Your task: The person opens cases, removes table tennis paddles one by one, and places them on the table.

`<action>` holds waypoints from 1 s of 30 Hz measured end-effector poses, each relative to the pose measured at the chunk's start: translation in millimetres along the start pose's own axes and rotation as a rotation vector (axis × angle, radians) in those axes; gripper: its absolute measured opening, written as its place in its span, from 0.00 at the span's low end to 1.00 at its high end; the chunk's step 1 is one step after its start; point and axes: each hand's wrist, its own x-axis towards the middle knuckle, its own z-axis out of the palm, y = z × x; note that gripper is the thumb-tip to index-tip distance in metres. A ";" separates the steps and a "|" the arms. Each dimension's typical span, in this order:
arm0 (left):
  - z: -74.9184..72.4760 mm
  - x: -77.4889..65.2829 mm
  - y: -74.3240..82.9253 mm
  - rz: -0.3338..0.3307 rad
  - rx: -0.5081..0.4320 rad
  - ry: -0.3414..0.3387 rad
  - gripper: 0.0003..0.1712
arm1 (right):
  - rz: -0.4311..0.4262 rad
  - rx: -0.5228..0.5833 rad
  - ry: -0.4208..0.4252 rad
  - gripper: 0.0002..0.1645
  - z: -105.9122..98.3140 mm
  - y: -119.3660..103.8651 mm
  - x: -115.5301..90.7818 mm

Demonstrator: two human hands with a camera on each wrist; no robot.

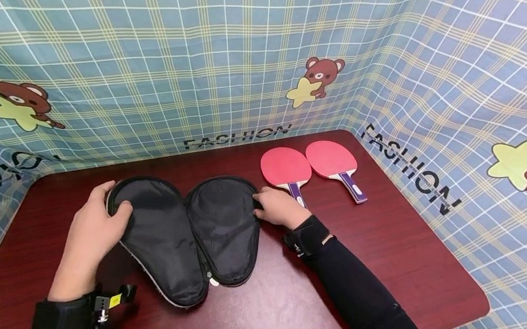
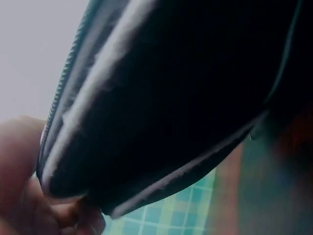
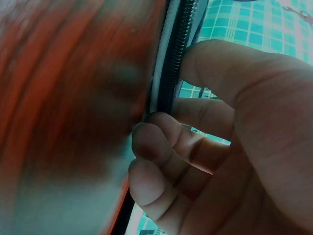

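A black zippered paddle case (image 1: 161,238) lies spread in two halves, joined along the middle, its dark lining facing up. My left hand (image 1: 99,222) grips the upper left edge of the larger half, thumb over the lining and fingers behind. In the left wrist view, the fingers (image 2: 24,205) hold the rim beside the zipper teeth (image 2: 61,83). With thumb and fingers, my right hand (image 1: 279,205) pinches the right edge of the smaller half (image 1: 226,226). The right wrist view shows the thumb (image 3: 210,63) on the zippered rim (image 3: 178,49). A zipper pull (image 1: 214,281) hangs near the lower join.
Two red table tennis paddles (image 1: 285,165) (image 1: 331,158) with purple handles lie at the back right of the dark red table (image 1: 387,258). My right hand overlaps one handle's end. A plaid cloth (image 1: 215,58) with bear prints stands around the table's back and sides.
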 end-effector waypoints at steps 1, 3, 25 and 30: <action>1.1 -1.6 4.0 0.020 -0.003 0.023 0.45 | 0.000 0.001 0.002 0.31 0.1 0.4 -0.3; 4.1 -4.7 11.2 0.063 -0.018 0.068 0.45 | -0.003 0.006 0.007 0.31 0.1 0.9 -0.7; 69.1 -0.8 35.5 0.592 -0.077 0.180 0.26 | -0.010 0.012 0.004 0.28 -2.3 1.4 -0.8; 82.2 -0.1 37.9 0.548 -0.009 0.132 0.34 | -0.007 0.017 0.011 0.27 -1.2 2.3 -1.1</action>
